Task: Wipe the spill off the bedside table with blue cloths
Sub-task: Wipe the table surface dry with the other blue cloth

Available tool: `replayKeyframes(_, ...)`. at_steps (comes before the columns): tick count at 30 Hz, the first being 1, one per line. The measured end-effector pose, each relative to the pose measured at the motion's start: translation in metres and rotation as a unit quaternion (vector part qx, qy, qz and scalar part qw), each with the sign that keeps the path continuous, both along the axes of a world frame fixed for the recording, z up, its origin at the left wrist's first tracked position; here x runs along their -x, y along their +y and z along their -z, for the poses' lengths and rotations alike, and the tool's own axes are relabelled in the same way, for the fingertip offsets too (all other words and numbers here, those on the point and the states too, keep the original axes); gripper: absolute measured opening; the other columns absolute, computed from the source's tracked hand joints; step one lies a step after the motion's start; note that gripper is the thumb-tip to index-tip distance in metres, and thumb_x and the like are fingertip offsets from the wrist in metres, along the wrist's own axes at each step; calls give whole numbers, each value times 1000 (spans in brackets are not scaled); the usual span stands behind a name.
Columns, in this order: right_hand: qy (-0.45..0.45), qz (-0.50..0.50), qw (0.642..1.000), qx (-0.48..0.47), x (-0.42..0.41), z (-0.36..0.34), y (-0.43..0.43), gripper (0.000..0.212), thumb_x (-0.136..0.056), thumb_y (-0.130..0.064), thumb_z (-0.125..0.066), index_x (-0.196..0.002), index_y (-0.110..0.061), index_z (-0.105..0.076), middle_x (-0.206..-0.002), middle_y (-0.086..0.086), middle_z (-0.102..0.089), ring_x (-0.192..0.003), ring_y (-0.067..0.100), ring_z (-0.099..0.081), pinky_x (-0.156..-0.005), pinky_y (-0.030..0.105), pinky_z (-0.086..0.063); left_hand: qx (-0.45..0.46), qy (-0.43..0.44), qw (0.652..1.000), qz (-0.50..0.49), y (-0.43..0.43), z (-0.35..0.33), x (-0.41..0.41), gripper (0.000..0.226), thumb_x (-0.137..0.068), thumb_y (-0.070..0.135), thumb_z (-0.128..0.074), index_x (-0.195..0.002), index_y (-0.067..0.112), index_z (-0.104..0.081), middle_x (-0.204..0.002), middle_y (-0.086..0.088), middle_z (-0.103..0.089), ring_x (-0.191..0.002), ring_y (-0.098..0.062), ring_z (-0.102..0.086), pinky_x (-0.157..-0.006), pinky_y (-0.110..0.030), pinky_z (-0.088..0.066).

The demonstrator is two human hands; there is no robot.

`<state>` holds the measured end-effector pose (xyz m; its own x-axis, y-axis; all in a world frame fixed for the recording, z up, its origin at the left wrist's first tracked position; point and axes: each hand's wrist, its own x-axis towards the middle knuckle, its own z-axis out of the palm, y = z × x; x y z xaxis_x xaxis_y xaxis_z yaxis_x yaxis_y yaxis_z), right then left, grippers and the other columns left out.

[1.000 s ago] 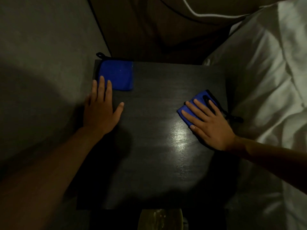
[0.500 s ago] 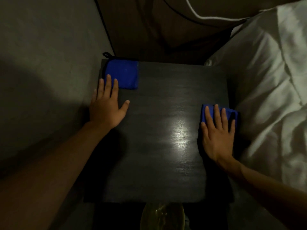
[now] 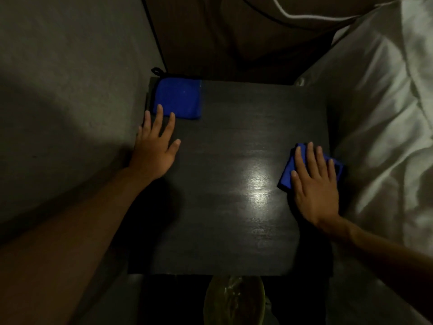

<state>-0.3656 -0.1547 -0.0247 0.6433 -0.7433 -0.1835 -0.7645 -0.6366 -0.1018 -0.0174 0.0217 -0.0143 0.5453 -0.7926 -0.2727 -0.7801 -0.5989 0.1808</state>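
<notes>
Head view: right hand (image 3: 314, 184) flat, fingers straight, pressing blue cloth (image 3: 287, 173) at bedside table (image 3: 234, 137) right edge; glossy patch (image 3: 256, 186) just left, likely wipe direction.

White bedding (image 3: 386, 137) lies right, a grey wall (image 3: 70, 78) left, and 1 greenish round object (image 3: 234, 299) at the near edge.

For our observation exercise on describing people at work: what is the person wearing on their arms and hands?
The left hand and right hand are bare: no gloves, rings or watch. No sleeve shows on the left forearm or right forearm.
</notes>
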Motion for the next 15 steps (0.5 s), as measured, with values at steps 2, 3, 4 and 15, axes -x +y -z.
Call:
replayKeyframes(2,5,69,998,1,-12,1,23,67,-103,-51,-1,-163,-21,-6,-170,10,-1,-157,27,2,-126,54,-7,-4,9,1000,3,-1,-1,-2,69,-100,44,-35,-155,28,5,-162,-4,21,-148,-34,16,-118,-51,2)
replayKeyframes(3,5,103,995,-1,-20,1,33,67,-102,-50,-2,-163,-21,-4,-171,10,1,-157,27,3,-125,55,-7,-7,10,1000,2,-1,-1,-3,70,-100,44,-35,-155,28,6,-162,-5,21,-148,-34,16,-118,-52,1)
replayKeyframes(4,4,137,991,-2,-29,2,44,67,-101,-48,-2,-163,-21,-4,-171,10,0,-157,28,2,-125,55,-7,-9,10,1000,1,-2,-1,-2,70,-100,44,-35,-155,28,6,-162,-5,22,-147,-35,16,-118,-53,1)
replayKeyframes(15,-57,365,925,-86,-142,-12,128,64,-108,-37,-27,-163,-16,-3,-170,14,5,-157,32,7,-124,53,4,8,6,1000,-4,-1,4,-1,69,-100,42,-38,-155,27,1,-163,-5,18,-148,-35,14,-117,-52,0)
